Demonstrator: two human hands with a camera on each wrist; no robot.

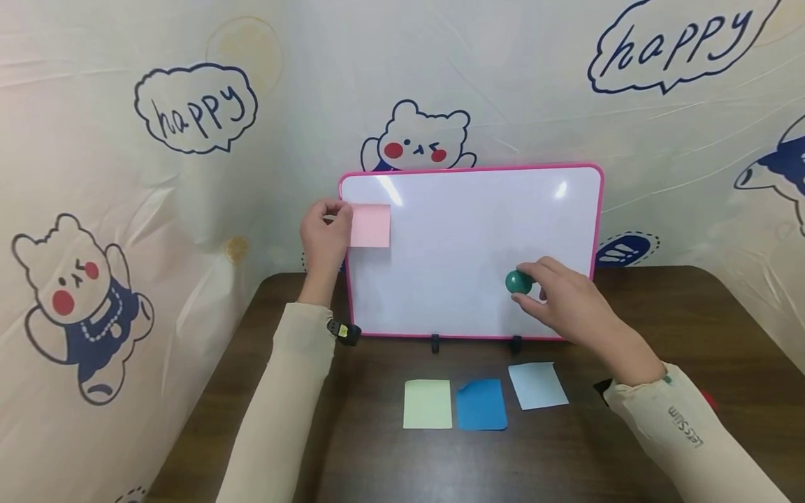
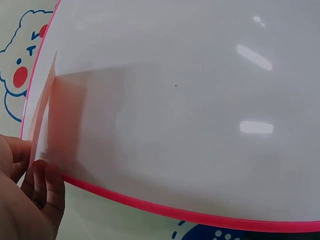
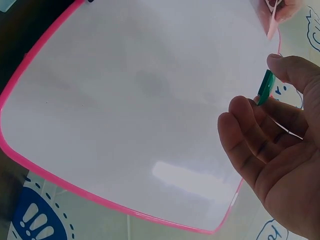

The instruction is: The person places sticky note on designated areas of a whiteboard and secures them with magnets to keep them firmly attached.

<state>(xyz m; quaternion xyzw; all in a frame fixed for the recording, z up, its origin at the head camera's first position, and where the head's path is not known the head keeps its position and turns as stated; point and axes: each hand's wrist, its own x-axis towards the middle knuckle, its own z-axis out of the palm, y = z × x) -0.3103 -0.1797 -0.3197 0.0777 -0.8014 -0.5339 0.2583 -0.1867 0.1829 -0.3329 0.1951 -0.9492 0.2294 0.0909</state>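
My left hand (image 1: 325, 234) pinches the left edge of a pink sticky note (image 1: 370, 226) in front of the upper left of a whiteboard (image 1: 453, 244) with a pink frame. In the left wrist view the note (image 2: 42, 107) stands edge-on, and its shadow falls on the board. A round green magnet (image 1: 518, 281) is between the thumb and fingers of my right hand (image 1: 569, 300), before the board's lower right. From the right wrist, the magnet (image 3: 266, 87) appears as a thin disc seen from the side.
On the dark wooden table (image 1: 365, 461) lie a pale green note (image 1: 428, 404), a blue note (image 1: 481, 405) and a light blue note (image 1: 538, 385). Small black feet (image 1: 435, 343) hold the board upright. A cartoon-printed curtain (image 1: 302, 84) hangs behind. Something red (image 1: 709, 399) peeks out by the right sleeve.
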